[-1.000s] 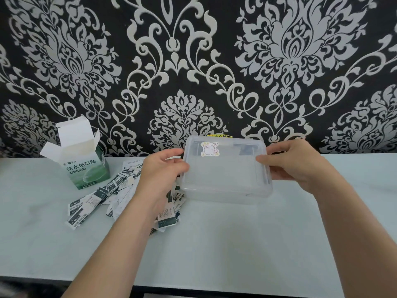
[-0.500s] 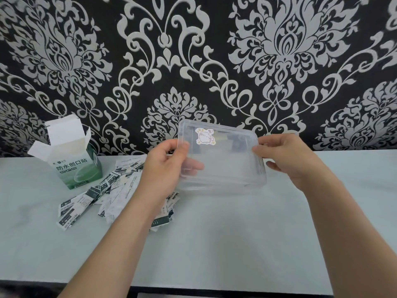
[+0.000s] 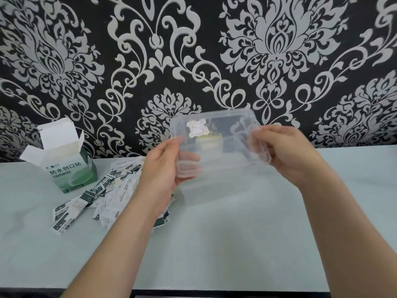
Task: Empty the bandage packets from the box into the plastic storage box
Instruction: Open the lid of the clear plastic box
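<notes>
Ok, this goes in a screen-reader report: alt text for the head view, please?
The left hand and right hand hold a clear plastic storage box by its sides over a pale table. Bandage packets lie scattered to its left beside an opened green carton.

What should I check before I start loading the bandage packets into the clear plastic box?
1. Grip on the plastic box: left hand and right hand hold its ends. Ok.
2. Plastic box flat on the table: tilted up in both hands. Not ok.
3. Lid open: blurred. Cannot tell.
4. Packets within reach: piled on the table beside the left hand. Ok.
5. Cardboard box emptied: flaps open, inside hidden. Cannot tell.
</notes>
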Tool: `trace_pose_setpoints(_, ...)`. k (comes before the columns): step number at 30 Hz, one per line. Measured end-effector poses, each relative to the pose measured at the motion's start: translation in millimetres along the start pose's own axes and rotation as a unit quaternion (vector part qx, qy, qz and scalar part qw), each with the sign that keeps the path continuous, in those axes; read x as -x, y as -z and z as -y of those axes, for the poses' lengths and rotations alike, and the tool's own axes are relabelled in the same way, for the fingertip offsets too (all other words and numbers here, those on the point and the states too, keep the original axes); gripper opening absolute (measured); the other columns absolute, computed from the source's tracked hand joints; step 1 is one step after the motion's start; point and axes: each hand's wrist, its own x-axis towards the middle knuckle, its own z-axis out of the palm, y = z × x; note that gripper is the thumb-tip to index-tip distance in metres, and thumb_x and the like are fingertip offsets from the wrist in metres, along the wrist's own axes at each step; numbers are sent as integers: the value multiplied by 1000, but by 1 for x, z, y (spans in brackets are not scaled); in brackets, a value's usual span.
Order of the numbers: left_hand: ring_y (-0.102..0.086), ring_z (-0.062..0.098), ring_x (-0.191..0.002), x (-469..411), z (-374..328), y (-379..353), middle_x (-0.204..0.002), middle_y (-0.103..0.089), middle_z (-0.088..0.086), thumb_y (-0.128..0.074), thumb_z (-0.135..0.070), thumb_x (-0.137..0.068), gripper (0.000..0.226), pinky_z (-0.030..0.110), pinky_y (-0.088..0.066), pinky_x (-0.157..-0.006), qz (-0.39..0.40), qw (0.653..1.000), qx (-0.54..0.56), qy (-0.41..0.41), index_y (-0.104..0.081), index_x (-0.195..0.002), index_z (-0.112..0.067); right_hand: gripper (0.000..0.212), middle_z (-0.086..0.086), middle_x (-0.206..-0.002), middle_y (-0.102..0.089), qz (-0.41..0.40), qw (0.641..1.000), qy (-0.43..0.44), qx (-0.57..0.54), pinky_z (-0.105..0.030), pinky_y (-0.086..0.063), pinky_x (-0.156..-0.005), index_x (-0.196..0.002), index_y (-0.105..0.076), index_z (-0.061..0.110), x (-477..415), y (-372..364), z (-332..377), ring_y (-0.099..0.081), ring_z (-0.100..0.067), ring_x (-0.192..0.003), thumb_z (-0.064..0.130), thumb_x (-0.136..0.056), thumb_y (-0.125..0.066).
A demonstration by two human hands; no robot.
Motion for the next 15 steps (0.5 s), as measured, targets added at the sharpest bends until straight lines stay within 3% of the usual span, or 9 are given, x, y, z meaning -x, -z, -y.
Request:
trace_pose_setpoints(3,-63,6,-70,-4,5,3,-81,-74,-3,-48,-33,-99,24,21,-53,-65,58,977,-180,-96,-67,-107,-21,9,-3,-71,-70,-36,987,4,-158,-19,-47,-48,-89,-64,8,4,9,8,-65,-10,-58,8,-94,-57)
trace_pose_setpoints(6,-53,0,-72,-5,17,4,-84,-67,-14,-70,-40,-84,17,19,-45,-71,116,883,-425,-163,-71,-100,-32,9,-5,-79,-70,-109,969,88,-205,-24,-54,-60,-86,-63,10,9,20,13,-66,-13,-69,6,-93,-59)
trace_pose_setpoints(8,-49,-2,-72,-7,25,4,-84,-66,-16,-75,-40,-80,17,25,-44,-74,133,827,-510,-195,-75,-94,-33,9,0,-78,-70,-145,958,171,-178,-24,-54,-68,-85,-65,12,14,26,19,-65,-13,-73,4,-88,-66)
trace_pose_setpoints(10,-48,-4,-70,-10,29,2,-81,-66,-16,-74,-39,-81,13,27,-43,-74,132,820,-519,-204,-78,-90,-30,12,4,-77,-68,-183,950,242,-78,-20,-51,-70,-83,-67,15,21,33,25,-63,-7,-71,4,-83,-71)
trace_pose_setpoints(12,-49,-4,-68,-11,30,-2,-79,-66,-15,-73,-37,-83,11,27,-42,-72,120,826,-510,-208,-78,-88,-29,12,5,-81,-67,-214,931,280,89,-20,-50,-73,-83,-69,17,31,40,29,-63,-7,-75,5,-82,-72)
trace_pose_setpoints(15,-51,-5,-67,-9,32,-7,-78,-68,-11,-74,-32,-83,8,27,-42,-70,108,830,-500,-222,-79,-86,-26,20,3,-85,-60,-177,870,239,393,-30,-47,-71,-78,-66,21,37,53,26,-58,-17,-80,1,-79,-65)
